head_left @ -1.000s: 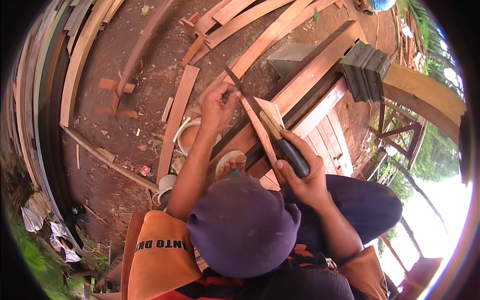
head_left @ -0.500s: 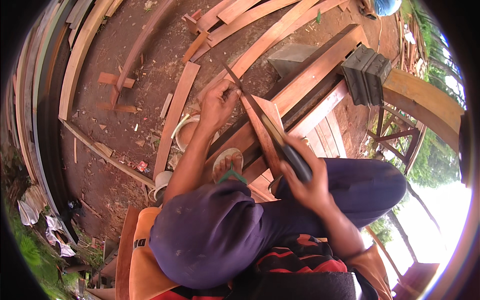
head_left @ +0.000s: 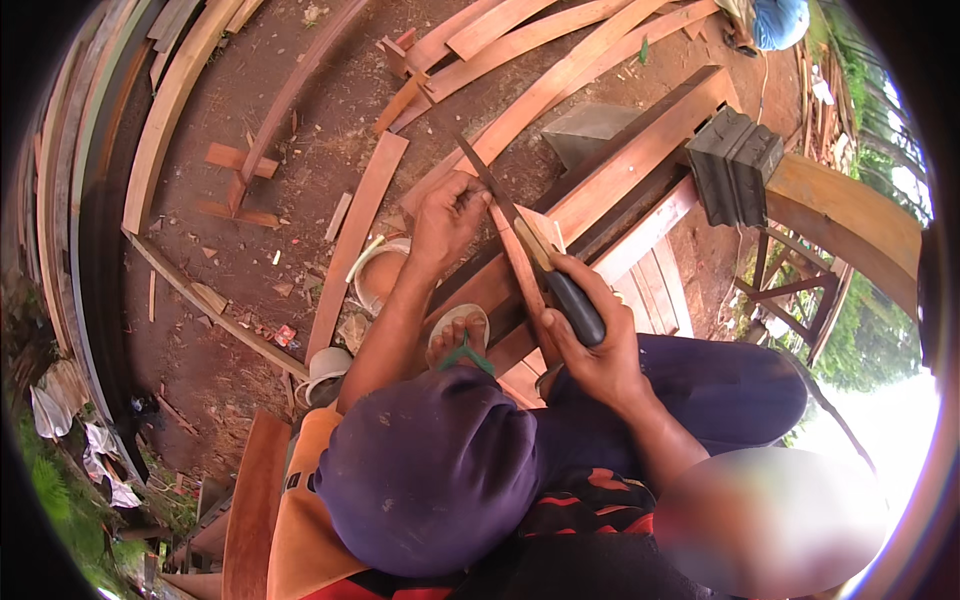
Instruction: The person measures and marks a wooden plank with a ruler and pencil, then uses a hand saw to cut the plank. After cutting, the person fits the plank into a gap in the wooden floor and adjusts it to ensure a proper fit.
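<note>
My right hand point(head_left: 605, 350) is wrapped round the black handle of a long knife point(head_left: 508, 207). Its dark, narrow blade points away and to the left, lying along a reddish wooden strip point(head_left: 522, 265). Close to the strip's far end, my left hand point(head_left: 447, 222) is closed, thumb and fingers pinched beside the blade; the exact grip is partly hidden. The strip slants down between my legs across a thick timber beam point(head_left: 630, 165). My sandalled foot point(head_left: 460, 335) rests by the beam, left of the strip.
A moulded dark block point(head_left: 735, 165) sits on the beam's right, beside a curved timber point(head_left: 850, 210). Planks point(head_left: 360, 240) and offcuts lie on the dirt at left. A round bucket point(head_left: 380, 275) stands beyond my left forearm. Another person point(head_left: 775, 22) is partly visible at the far right.
My right hand and the knife have shifted slightly up and left along the strip. The left hand stays closed at the strip's far end. The whole view has moved a little.
</note>
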### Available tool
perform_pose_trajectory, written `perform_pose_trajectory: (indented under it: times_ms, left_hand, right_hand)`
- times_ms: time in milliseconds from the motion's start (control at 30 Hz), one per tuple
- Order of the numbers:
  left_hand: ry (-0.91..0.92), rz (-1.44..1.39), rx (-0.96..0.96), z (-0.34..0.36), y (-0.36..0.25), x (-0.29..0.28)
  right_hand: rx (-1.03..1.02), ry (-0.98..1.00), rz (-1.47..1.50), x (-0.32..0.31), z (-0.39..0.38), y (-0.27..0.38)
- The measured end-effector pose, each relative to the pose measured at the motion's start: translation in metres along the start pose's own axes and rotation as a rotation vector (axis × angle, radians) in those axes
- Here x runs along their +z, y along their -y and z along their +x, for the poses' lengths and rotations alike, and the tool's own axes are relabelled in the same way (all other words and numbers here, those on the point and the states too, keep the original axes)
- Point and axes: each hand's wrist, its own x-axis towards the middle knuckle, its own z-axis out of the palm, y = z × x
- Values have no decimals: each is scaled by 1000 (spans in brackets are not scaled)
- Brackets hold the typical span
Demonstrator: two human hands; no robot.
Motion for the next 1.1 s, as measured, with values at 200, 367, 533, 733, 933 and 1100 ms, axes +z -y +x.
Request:
perform_pose_trajectory:
  times_ms: [200, 367, 533, 733, 933, 1100]
  left_hand:
    - [-21, 17, -10, -3, -8, -1]
    - [-30, 16, -17, -8, -13, 1]
    - [-37, 233, -30, -18, -28, -7]
    - [-139, 119, -392, -48, -98, -43]
    - [-370, -273, -441, -124, -178, -70]
    - [-323, -371, -608, -181, -267, -49]
  right_hand:
    - [-84, 43, 23, -3, 5, -10]
    - [171, 209, 141, -13, 7, 13]
    - [40, 185, 83, -10, 14, 6]
    - [191, 198, 287, -9, 29, 20]
    - [280, 245, 293, -9, 36, -6]
    - [312, 285, 275, -8, 40, -8]
